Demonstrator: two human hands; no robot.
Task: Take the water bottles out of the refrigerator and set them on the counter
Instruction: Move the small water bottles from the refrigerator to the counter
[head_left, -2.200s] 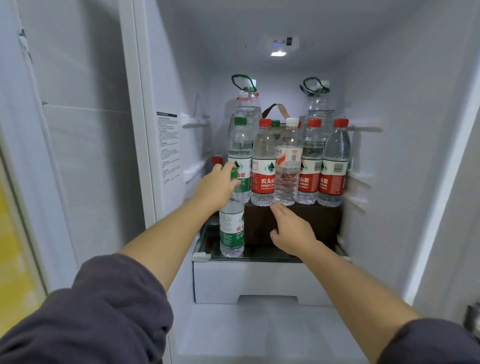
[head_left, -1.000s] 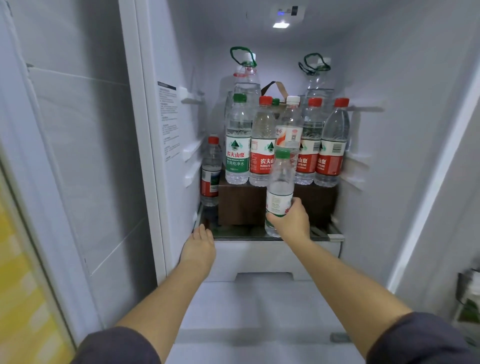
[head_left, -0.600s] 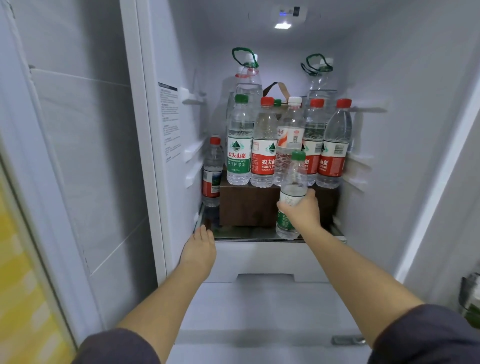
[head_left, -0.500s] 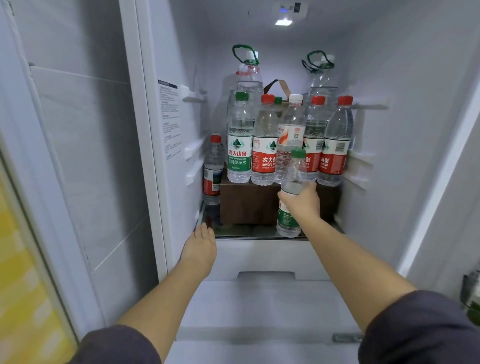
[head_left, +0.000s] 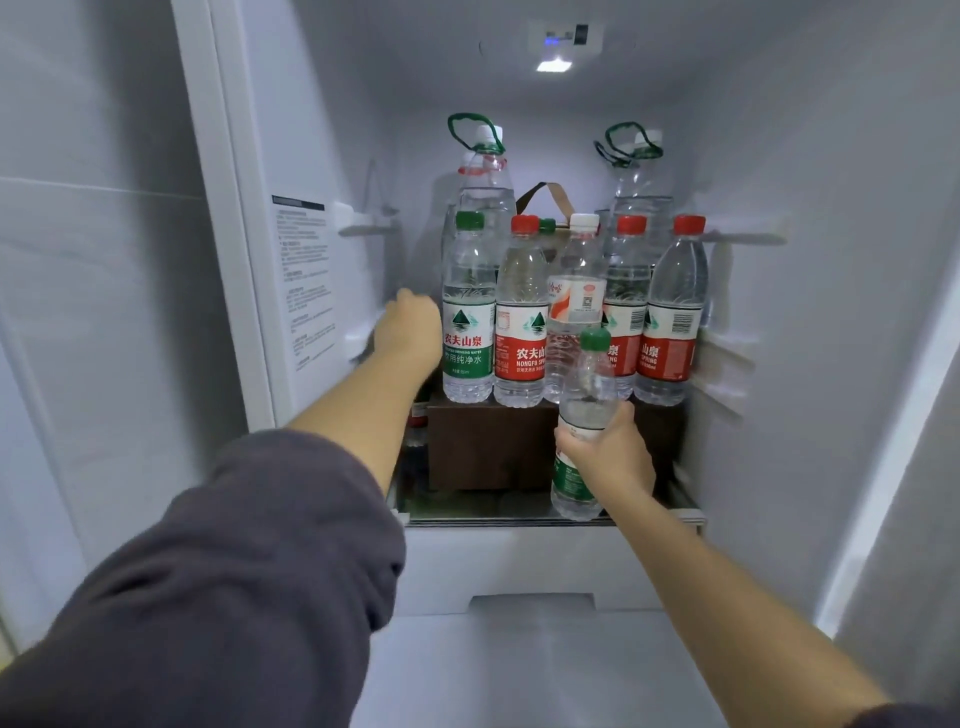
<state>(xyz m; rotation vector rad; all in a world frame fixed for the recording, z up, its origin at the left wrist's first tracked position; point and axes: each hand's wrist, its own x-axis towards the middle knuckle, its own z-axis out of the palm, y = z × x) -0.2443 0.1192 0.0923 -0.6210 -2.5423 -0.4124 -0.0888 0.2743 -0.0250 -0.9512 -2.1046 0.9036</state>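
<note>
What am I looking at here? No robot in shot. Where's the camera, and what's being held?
There is no machine here. A person works with bare hands, and the one camera sits on their head, looking forward and down, so both arms enter from the bottom of the picture.

The view is into an open refrigerator. The right hand grips a small green-capped bottle, upright at the front of the glass shelf. I cannot tell whether it rests on the shelf.

The left hand is stretched in beside the green-label bottle. Its fingers are blurred, so I cannot tell whether it holds anything.

That bottle is the left end of a row of five bottles standing on a brown box. Two large jugs with green handles stand behind.
</note>
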